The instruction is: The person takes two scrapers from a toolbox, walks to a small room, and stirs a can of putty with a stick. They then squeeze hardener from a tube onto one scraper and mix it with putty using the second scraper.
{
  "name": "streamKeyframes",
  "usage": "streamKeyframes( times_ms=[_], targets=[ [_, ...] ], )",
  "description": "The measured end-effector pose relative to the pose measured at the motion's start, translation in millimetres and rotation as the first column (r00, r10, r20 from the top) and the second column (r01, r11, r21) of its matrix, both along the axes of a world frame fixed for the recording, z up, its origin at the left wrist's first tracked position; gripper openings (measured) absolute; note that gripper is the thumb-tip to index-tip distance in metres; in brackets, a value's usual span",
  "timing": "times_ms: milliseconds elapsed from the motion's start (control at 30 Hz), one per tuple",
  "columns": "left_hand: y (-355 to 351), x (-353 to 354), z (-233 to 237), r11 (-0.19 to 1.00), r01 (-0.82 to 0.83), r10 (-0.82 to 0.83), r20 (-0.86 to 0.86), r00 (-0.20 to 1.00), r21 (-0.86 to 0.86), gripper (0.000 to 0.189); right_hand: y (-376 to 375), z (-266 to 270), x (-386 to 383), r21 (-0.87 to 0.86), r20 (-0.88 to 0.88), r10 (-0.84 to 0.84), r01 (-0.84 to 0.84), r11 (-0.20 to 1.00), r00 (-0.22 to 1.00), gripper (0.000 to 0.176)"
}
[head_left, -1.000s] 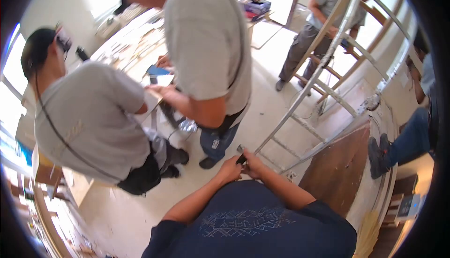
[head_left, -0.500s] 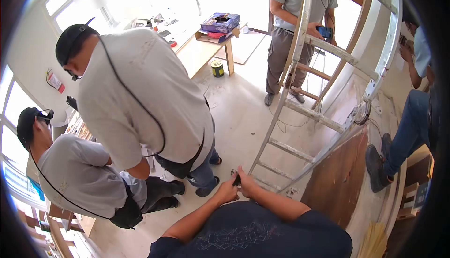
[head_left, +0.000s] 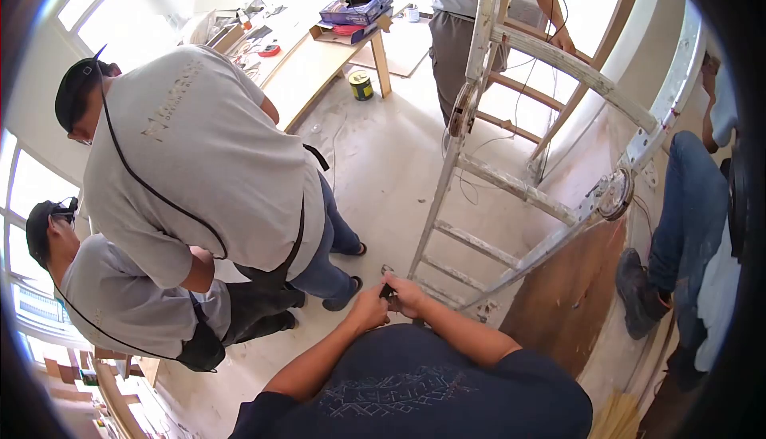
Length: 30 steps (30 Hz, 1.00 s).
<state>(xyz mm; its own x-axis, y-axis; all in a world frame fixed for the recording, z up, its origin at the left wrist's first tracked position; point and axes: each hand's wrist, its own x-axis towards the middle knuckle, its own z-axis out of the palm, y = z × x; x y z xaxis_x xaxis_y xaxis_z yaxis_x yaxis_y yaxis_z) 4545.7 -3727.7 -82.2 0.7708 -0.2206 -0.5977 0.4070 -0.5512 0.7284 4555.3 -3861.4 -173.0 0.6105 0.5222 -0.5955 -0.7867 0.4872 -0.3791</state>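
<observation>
clasped between left hand (head_left: 369,309) and right hand (head_left: 409,298), both fingers-in on its grip, the dark-handled tool (head_left: 388,290) lies before the navy shirt (head_left: 415,383), long axis pointing away from the body, neither hand clearly nearer.

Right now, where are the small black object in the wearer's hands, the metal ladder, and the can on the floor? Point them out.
Black object (head_left: 387,290): head view, on its exposed dark part.
Metal ladder (head_left: 519,190): head view, on a rung.
Can (head_left: 361,86): head view, on its side.
</observation>
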Motion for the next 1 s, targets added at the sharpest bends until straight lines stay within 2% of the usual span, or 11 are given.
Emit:
streamKeyframes(
  times_ms=[100, 200, 233, 300, 367, 500, 567, 600, 700, 733, 1000],
  targets=[
    [-6.9, 10.8, 4.8, 0.999, 0.04, -0.038, -0.065, 0.997, 0.032, 0.036, -5.9, 9.6, 1.2, -0.03, 0.039, 0.065, -0.064, 0.998, 0.997, 0.034],
    [-7.4, 15.5, -14.6, 0.986, 0.165, -0.165, 0.051, 0.985, -0.002, 0.037, -1.0, -16.5, 9.9, -0.094, 0.039, -0.027, 0.03, 0.995, 0.999, 0.031],
    [-7.2, 15.3, -29.4, 0.987, 0.104, -0.106, -0.008, 0.994, -0.125, 0.048, -6.6, -20.8, 9.4, -0.025, 0.037, -0.043, 0.044, 0.999, 0.998, 0.03],
    [-12.9, 14.2, 5.1, 0.979, 0.069, -0.073, -0.017, 0.997, -0.191, 0.06, -15.6, -26.3, 21.1, 0.074, -0.003, -0.111, 0.111, 0.991, 0.994, 0.027],
    [-2.0, 16.4, -1.9, 0.976, 0.102, -0.12, -0.084, 0.989, -0.194, 0.064, -22.0, -27.4, 27.5, 0.098, -0.124, -0.161, 0.174, 0.98, 0.979, 0.025],
    [28.0, 17.3, 8.6, 0.965, -0.002, 0.0, -0.006, 1.0, -0.263, 0.045, -25.5, -11.6, 34.4, -0.023, -0.219, -0.223, 0.223, 0.974, 0.95, 0.033],
    [46.8, 21.3, 9.5, 0.966, -0.059, 0.064, 0.011, 0.998, -0.251, 0.041, -22.0, -10.6, 34.2, -0.021, -0.252, -0.199, 0.2, 0.979, 0.947, 0.04],
    [57.0, 24.8, 9.8, 0.966, -0.084, 0.092, 0.02, 0.996, -0.244, 0.039, -20.5, -9.8, 34.2, -0.002, -0.25, -0.207, 0.213, 0.977, 0.946, 0.03],
    [81.6, 37.4, 9.1, 0.964, -0.118, 0.133, 0.046, 0.99, -0.24, 0.036, -23.4, -4.7, 32.0, -0.046, -0.274, -0.232, 0.229, 0.972, 0.933, 0.031],
    [88.4, 41.9, 3.6, 0.955, -0.137, 0.15, 0.032, 0.988, -0.263, 0.036, -28.0, -10.3, 31.2, -0.068, -0.254, -0.236, 0.226, 0.972, 0.938, 0.041],
    [98.2, 84.6, 18.5, 0.877, -0.14, 0.19, 0.064, 0.98, -0.46, 0.033, -61.4, 24.3, 40.9, -0.085, -0.253, -0.437, 0.43, 0.899, 0.863, 0.015]
  ],
)
